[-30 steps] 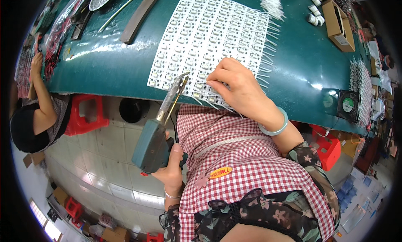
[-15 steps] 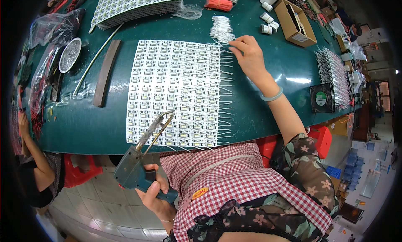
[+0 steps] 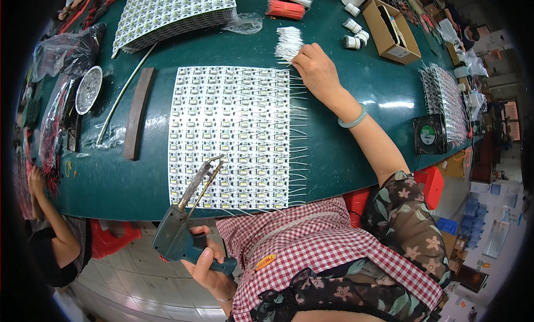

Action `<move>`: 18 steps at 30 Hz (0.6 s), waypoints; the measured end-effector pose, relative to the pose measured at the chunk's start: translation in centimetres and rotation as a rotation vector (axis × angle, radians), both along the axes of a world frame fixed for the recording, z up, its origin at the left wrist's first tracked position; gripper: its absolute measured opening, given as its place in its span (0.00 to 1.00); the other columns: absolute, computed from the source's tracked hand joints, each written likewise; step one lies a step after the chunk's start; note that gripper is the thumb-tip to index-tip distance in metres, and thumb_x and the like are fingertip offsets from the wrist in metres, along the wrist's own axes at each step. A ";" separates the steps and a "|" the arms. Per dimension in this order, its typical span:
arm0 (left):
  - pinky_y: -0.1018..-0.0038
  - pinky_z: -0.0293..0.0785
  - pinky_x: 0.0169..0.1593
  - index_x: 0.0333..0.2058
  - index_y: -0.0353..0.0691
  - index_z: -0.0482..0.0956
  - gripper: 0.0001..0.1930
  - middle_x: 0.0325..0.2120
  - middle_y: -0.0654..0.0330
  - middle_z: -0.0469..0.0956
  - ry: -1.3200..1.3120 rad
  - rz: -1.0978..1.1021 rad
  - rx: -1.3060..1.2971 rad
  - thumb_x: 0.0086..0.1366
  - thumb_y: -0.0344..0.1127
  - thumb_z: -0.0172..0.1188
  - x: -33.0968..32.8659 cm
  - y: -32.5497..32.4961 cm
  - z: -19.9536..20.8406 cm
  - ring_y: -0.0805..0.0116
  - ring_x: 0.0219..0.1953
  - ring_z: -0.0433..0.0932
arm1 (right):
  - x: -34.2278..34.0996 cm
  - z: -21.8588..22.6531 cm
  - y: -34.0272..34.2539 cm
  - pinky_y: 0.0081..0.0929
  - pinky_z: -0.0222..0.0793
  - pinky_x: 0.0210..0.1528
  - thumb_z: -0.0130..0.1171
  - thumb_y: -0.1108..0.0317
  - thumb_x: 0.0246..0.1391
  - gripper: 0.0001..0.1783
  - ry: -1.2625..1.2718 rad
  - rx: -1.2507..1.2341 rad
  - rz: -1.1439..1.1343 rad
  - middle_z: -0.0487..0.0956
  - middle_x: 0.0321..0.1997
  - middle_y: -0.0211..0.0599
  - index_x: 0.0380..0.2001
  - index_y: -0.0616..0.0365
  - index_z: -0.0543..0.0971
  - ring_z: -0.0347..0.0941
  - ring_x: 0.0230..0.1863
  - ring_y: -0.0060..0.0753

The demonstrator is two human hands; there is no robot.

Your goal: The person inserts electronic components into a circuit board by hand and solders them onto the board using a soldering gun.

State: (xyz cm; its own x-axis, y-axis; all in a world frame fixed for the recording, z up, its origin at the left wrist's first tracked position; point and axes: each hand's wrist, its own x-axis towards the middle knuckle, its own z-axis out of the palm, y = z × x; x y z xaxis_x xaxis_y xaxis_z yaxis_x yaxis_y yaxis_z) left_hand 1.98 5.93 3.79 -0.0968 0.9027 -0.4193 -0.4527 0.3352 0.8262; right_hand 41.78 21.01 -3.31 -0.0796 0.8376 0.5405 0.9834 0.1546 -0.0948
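Soldering gun (image 3: 186,227) sat gripped in left hand (image 3: 208,266) at near table (image 3: 356,149) edge, tip over LED panel (image 3: 231,135), kept ready. Right hand (image 3: 316,71) reached far, fingers pinching white wire bundle (image 3: 288,42) to pick a lead.

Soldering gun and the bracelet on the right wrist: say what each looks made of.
Soldering gun, held in the left hand: matte teal body, probably moulded plastic; the barrel and thin feed tube look like dull, discoloured metal. Bracelet: smooth, glossy, pale green, translucent-looking ring, perhaps jade or glass; plastic cannot be ruled out.
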 end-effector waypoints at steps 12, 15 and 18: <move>0.79 0.60 0.20 0.46 0.23 0.69 0.26 0.21 0.52 0.71 0.052 -0.053 0.028 0.49 0.32 0.61 1.5 1.1 1.6 0.73 0.14 0.62 | 1.3 0.6 0.2 0.31 0.72 0.41 0.66 0.74 0.45 0.05 0.032 0.000 -0.001 0.74 0.32 0.33 0.27 0.58 0.80 0.71 0.39 0.36; 0.80 0.61 0.21 0.46 0.23 0.69 0.26 0.22 0.52 0.71 0.080 -0.071 0.031 0.49 0.32 0.61 1.8 1.2 1.7 0.73 0.14 0.62 | 1.2 0.8 0.4 0.31 0.72 0.40 0.65 0.73 0.46 0.04 -0.006 0.005 0.019 0.74 0.30 0.32 0.27 0.58 0.80 0.72 0.38 0.35; 0.80 0.62 0.22 0.46 0.23 0.69 0.26 0.23 0.51 0.72 0.081 -0.099 0.012 0.50 0.33 0.61 1.7 1.1 2.2 0.73 0.14 0.63 | 1.2 1.2 0.6 0.30 0.70 0.37 0.64 0.72 0.46 0.02 -0.040 0.020 0.034 0.75 0.30 0.31 0.25 0.56 0.80 0.71 0.36 0.33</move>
State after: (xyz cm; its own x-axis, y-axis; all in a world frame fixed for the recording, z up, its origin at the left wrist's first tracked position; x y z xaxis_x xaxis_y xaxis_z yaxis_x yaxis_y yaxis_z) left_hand 3.65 7.05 6.04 -0.0405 0.9142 -0.4032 -0.3498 0.3650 0.8628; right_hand 43.02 21.59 -2.14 -0.1297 0.8230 0.5530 0.9805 0.1895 -0.0520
